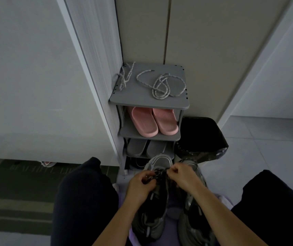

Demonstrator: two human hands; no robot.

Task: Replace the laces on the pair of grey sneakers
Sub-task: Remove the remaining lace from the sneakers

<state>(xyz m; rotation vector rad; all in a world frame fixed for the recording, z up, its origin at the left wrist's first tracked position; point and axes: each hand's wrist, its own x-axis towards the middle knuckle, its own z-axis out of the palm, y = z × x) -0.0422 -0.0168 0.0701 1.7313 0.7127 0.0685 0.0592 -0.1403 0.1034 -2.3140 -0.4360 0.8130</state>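
Two grey sneakers lie between my knees, the left sneaker (151, 215) and the right sneaker (193, 219), toes pointing away. A dark speckled lace (160, 172) runs across the left sneaker near its toe end. My left hand (140, 185) pinches one part of this lace. Close beside it, my right hand (181, 174) pinches another part. Two light speckled laces lie loose on top of the grey shoe rack (142, 101): one lace (163, 85) in the middle, another lace (125, 76) at the left rear corner.
Pink slippers (153, 122) fill the rack's second shelf and grey slippers (146, 148) the third. A black bag-lined bin (200, 137) stands right of the rack. A white cabinet (44, 77) rises at left, and my dark-trousered knees flank the sneakers.
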